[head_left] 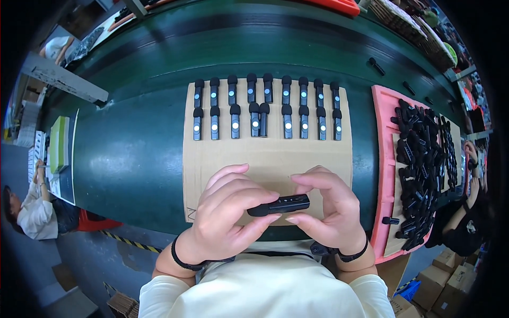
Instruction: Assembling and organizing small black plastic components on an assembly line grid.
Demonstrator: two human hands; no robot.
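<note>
My left hand [225, 206] pinches a small black clip-on microphone [289, 202] by its foam-tipped end, between thumb and fingers. The microphone lies level, with small buttons or ports along its upper side. Around its other end, my right hand [338, 212] curves with thumb and fingers apart; whether the thumb touches it I cannot tell. Beneath both hands is a brown cardboard sheet [222, 159]. Farther up on it, several like microphones [288, 124] stand in two rows, foam tips away from me, most with a pale round dot. One pair in the nearer row lies side by side.
To the right, a pink foam tray [380, 185] holds a heap of black microphones [419, 175]. Several loose ones [376, 66] lie beyond it on the green table [127, 153]. A metal post [69, 79] rises at far left. Co-workers [40, 212] sit at both sides.
</note>
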